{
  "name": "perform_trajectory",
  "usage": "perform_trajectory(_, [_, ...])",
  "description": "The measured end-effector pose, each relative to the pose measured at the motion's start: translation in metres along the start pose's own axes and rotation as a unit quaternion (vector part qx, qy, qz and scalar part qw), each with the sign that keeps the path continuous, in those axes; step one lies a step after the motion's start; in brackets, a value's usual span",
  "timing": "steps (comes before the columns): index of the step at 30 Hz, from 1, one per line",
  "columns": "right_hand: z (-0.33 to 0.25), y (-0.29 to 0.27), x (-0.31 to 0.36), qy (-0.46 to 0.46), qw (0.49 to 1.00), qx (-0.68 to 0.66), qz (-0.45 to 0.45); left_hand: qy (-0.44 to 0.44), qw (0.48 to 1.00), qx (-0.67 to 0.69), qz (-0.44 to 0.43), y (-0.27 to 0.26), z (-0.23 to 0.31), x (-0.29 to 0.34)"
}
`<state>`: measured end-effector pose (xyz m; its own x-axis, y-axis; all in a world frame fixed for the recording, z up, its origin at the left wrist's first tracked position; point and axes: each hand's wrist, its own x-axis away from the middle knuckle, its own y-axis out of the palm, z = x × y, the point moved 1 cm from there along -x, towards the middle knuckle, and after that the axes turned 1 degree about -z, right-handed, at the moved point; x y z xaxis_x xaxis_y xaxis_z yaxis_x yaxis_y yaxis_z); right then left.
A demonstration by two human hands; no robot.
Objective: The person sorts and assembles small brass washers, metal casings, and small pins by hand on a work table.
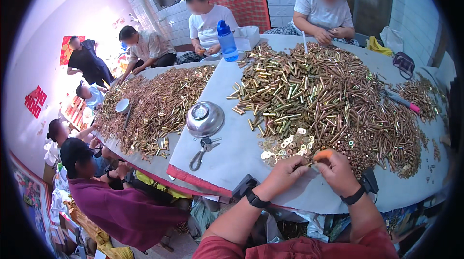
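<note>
Pale table (241,157); both hands (288,171) pinching small yellowish piece (312,165), shape unclear; glossy golden tubes (314,87) heaped beyond.

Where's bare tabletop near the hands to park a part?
Best patch: grey cover between steel bowl, keys and flat washers, left of the left hand. Another: the cover's near edge, right of the right hand. Crowded: beyond both hands, under washers and heaped metal tubes.

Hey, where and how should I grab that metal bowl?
Probably from above with the left hand, the nearer one, pinching the raised foot ring: the metal bowl lies upside down, so the ring stands up while its mouth faces the table. The keys lie by its near edge.
</note>
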<state>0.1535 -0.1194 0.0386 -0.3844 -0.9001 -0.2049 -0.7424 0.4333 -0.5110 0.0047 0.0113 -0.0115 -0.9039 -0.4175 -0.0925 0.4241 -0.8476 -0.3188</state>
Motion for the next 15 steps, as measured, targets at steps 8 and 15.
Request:
perform_trajectory(8, [0.0036, -0.0030, 0.0021, -0.092, 0.995, 0.027, -0.028, 0.036, 0.998, 0.050, -0.002, 0.0082, 0.0007, -0.0032])
perform_trajectory(15, [0.0044, -0.0008, 0.0087, -0.052, 0.995, 0.086, -0.015, 0.062, 0.998, 0.014, -0.018, 0.0120, 0.0026, -0.0023])
